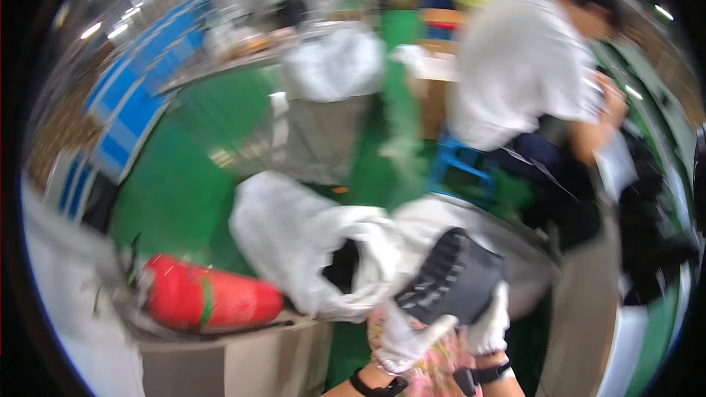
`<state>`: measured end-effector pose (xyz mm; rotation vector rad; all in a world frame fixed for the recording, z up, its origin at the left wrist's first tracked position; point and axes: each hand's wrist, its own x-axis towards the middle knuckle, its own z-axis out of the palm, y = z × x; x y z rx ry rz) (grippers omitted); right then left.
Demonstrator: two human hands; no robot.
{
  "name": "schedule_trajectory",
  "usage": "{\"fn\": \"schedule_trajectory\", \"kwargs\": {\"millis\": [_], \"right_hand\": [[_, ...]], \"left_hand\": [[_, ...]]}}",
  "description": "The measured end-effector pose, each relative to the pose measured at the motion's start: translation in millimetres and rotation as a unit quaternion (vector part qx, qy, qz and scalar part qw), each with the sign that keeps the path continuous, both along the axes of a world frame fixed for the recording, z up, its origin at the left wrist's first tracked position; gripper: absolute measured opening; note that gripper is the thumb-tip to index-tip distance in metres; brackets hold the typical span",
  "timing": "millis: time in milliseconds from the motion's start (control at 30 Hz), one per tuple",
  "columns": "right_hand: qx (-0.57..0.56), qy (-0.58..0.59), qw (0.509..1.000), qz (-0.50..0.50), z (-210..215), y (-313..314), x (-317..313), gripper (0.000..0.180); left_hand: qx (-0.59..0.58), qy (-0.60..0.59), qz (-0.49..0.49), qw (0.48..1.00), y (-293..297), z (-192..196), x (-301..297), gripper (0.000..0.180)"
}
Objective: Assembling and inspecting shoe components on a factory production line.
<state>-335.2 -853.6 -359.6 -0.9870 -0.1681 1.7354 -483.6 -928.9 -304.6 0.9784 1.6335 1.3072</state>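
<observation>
A dark grey panel-like piece (471, 279) with a black ribbed edge and a row of pale marks is tilted in front of me; motion blur hides its exact kind. At its lower edge, my left hand (412, 342), in a white glove, grips it. My right hand (490, 327), gloved too, holds its right side, with the fingers partly behind it. Just left of the piece, a white sack (294, 220) gapes, with something black (343, 265) inside its mouth. Another pale sack (526, 279) lies behind and to the right of the piece.
A red cylinder with a green band (239, 301), resembling a fire extinguisher, lies at the left. A co-worker in a white shirt (507, 66) sits on a blue stool (460, 165), beside a line holding black items (647, 228). Blue-and-white bins (121, 143) stand far left.
</observation>
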Motion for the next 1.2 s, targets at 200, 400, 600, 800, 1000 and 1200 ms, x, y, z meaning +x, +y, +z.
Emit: {"fn": "schedule_trajectory", "kwargs": {"millis": [200, 400, 600, 800, 1000, 1200], "right_hand": [[-0.004, -0.116, 0.986, -0.121, 39.1, -48.7, 87.3, 0.056], [0.022, 0.006, 0.972, -0.236, 78.6, -107.8, 172.5, 0.057], [0.102, 0.06, 0.947, -0.297, 87.5, -117.5, 235.8, 0.048], [0.083, -0.186, 0.933, -0.297, 97.6, -70.9, 332.8, 0.044], [0.039, -0.477, 0.84, -0.256, 88.9, -22.5, 419.4, 0.041], [-0.015, -0.72, 0.67, -0.179, 46.3, -24.8, 474.6, 0.039]], "left_hand": [[0.124, -0.178, -0.116, 0.969, -19.9, 7.8, 70.4, 0.109], [0.208, -0.125, -0.379, 0.893, -22.4, 43.3, 147.8, 0.102], [0.281, -0.075, -0.48, 0.828, 2.5, 69.7, 239.0, 0.1], [0.269, -0.075, -0.54, 0.794, 40.7, 68.4, 342.3, 0.111], [0.206, -0.16, -0.558, 0.788, 88.7, 62.7, 424.9, 0.113], [0.191, -0.124, -0.536, 0.813, 127.6, 35.3, 477.0, 0.098]]}}
